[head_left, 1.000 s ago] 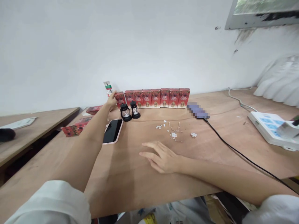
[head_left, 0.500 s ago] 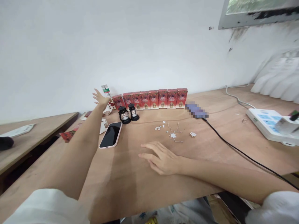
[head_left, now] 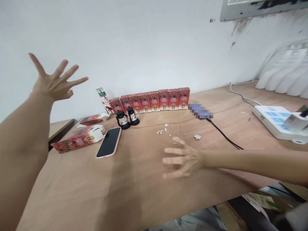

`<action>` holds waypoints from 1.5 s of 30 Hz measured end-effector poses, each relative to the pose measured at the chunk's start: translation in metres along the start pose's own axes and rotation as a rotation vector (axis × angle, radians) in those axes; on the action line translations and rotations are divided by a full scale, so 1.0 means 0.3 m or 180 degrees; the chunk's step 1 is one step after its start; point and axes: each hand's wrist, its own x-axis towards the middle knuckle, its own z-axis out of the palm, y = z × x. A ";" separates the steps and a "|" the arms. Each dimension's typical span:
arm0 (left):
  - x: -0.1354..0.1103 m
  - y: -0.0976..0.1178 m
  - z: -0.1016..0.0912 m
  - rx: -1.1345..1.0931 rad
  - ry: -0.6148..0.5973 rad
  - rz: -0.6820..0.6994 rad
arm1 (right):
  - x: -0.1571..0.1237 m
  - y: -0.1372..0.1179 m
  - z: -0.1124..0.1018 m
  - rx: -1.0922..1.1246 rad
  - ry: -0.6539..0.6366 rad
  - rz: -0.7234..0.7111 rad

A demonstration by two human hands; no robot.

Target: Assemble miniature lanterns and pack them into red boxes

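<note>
My left hand (head_left: pixel 56 80) is raised in the air at the left, fingers spread wide, holding nothing. Below it lie two opened red boxes (head_left: pixel 79 140) with their white flaps out. Over the table's middle hovers my right hand (head_left: pixel 184 158), slightly blurred, its fingers apart and nothing in them. Just beyond its fingers are a bent wire frame (head_left: pixel 177 134), several small round button-like pieces (head_left: pixel 159 132) and a small white piece (head_left: pixel 197 137). Two small black lanterns (head_left: pixel 123 120) stand upright left of centre, near a phone (head_left: pixel 109 142) lying face up.
A row of red boxes (head_left: pixel 154 102) stands against the wall. To their right lies a pixelated bluish device (head_left: pixel 200 110) with a black cable (head_left: pixel 225 136). A white power strip (head_left: pixel 271 120) with a plug sits at the right, before white wrapped material (head_left: pixel 286 72).
My left hand has swung left and up, away from beside the row of boxes, uncovering the opened boxes. My right hand has shifted right and spread its fingers.
</note>
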 end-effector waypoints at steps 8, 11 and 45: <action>0.065 -0.051 -0.025 0.0886 -0.0371 0.0785 | -0.228 0.290 -0.099 0.0656 -0.0808 -0.0846; 0.045 -0.052 -0.058 0.0032 -0.0395 0.0369 | -0.268 0.341 -0.113 0.0654 -0.0927 -0.0600; -0.279 0.290 0.498 -0.1373 -0.0125 -0.0869 | 0.129 0.078 0.094 0.0059 0.0019 0.2125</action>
